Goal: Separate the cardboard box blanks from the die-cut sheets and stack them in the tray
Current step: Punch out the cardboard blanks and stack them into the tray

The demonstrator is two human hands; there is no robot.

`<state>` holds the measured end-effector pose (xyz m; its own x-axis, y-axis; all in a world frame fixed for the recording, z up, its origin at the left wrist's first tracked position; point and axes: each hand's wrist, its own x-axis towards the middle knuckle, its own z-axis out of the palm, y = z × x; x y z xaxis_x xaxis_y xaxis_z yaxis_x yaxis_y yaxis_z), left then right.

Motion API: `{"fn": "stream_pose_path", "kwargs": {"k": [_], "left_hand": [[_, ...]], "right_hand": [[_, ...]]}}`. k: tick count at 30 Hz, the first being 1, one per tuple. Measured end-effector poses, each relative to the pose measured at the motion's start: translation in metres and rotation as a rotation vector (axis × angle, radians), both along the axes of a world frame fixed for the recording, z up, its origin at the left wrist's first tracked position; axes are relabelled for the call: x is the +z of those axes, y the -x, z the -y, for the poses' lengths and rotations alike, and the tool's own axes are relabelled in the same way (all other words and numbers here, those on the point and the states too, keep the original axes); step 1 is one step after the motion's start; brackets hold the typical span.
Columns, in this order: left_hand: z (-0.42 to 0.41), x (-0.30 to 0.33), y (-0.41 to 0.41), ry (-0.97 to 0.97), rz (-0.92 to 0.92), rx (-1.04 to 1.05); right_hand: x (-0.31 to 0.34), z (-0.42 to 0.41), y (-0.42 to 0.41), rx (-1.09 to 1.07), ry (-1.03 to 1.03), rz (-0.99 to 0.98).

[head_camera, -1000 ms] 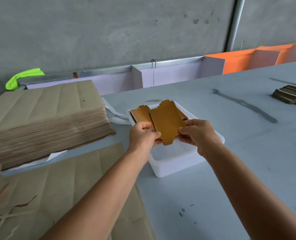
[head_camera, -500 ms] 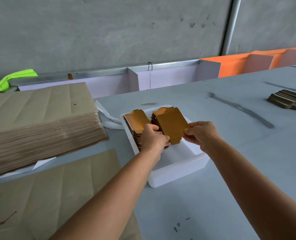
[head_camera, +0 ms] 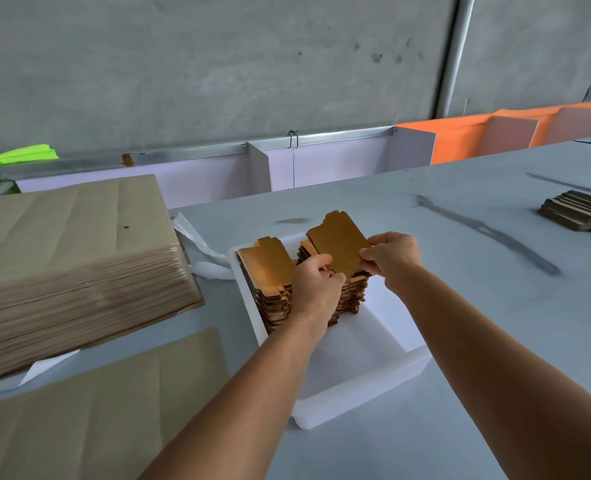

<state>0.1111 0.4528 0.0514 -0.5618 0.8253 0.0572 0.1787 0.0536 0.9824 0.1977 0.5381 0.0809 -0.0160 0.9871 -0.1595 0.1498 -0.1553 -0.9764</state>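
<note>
A golden-brown cardboard box blank (head_camera: 339,242) is held tilted above the white tray (head_camera: 363,372). My left hand (head_camera: 316,284) pinches its near left edge and my right hand (head_camera: 391,254) pinches its right edge. Inside the tray stand two stacks of blanks: a left stack (head_camera: 268,275) and a right stack (head_camera: 352,294) directly under the held blank. A thick pile of brown die-cut sheets (head_camera: 72,258) lies at the left. A single sheet (head_camera: 89,410) lies flat in front of it.
The grey table (head_camera: 494,306) stretches to the right, with a small stack of dark cardboard pieces (head_camera: 579,216) at its far right edge. White foam wrap (head_camera: 200,251) lies between the pile and the tray. Lilac and orange dividers (head_camera: 349,161) line the back.
Both hands have carried the blank farther over the tray, onto the right stack. The view has shifted, so the tray appears closer and lower.
</note>
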Motion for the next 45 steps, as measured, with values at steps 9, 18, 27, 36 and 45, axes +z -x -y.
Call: {"fn": "stream_pose_path", "kwargs": {"k": [9, 18, 27, 36, 45], "left_hand": [[-0.006, -0.013, 0.003, -0.014, -0.364, 0.000], [-0.005, -0.015, 0.004, 0.007, -0.406, -0.067], [-0.007, -0.015, 0.004, 0.017, -0.362, -0.068], [-0.005, -0.014, 0.005, 0.054, -0.462, -0.094], [0.017, 0.001, 0.000, -0.050, -0.479, -0.004]], "right_hand": [[-0.016, -0.016, 0.016, -0.003, -0.158, 0.244], [-0.024, -0.004, 0.029, 0.007, -0.415, 0.843], [-0.033, -0.004, 0.027, 0.024, -0.559, 1.039], [-0.037, 0.002, 0.030, 0.064, -0.629, 1.207], [-0.011, 0.024, 0.023, 0.037, -0.660, 1.064]]}}
